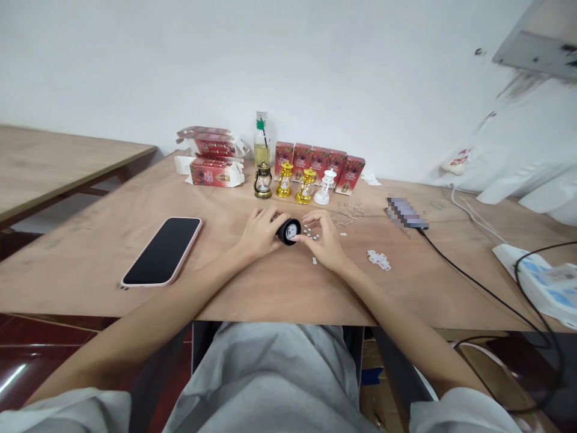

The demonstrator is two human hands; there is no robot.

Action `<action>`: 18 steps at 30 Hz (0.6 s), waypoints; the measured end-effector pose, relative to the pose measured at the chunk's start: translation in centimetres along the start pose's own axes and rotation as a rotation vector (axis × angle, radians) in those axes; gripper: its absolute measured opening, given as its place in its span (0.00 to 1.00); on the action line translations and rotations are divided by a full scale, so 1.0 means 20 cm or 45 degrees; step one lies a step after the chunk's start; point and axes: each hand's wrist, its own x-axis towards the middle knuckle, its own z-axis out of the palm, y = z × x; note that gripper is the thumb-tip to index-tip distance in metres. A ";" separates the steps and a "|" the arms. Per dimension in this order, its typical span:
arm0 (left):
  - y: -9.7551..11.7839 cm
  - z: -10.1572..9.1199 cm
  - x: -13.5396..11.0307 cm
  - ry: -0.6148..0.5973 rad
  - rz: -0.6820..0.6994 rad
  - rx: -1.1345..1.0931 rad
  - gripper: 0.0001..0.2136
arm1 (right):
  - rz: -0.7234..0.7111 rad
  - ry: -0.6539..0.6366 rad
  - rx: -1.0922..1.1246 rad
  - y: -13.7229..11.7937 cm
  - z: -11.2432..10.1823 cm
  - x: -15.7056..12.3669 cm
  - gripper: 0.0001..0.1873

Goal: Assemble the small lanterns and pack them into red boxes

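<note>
My left hand [264,231] is wrapped around a small black lantern [286,239], lying on its side with its round bottom turned toward me. A white disc with dark openings [293,230] shows inside the black rim. My right hand [325,240] is at the lantern's right, its thumb touching the bottom and its other fingers curved apart from the thumb. Several small button cells [311,236] lie beside and partly behind the right hand. A bronze lantern [262,182], two gold lanterns [305,187] and a white lantern [324,189] stand beyond both hands.
Red boxes [319,162] line the wall beside a green-capped bottle [260,144]. Opened boxes [211,172] lie left. A phone [164,251] is near my left arm. White tabs [379,260], wire loops [348,213], a cabled device [407,213] and a power strip [536,282] lie right.
</note>
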 end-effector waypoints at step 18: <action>0.04 0.00 0.00 0.163 0.000 -0.004 0.16 | -0.269 0.146 -0.065 -0.04 0.02 -0.02 0.06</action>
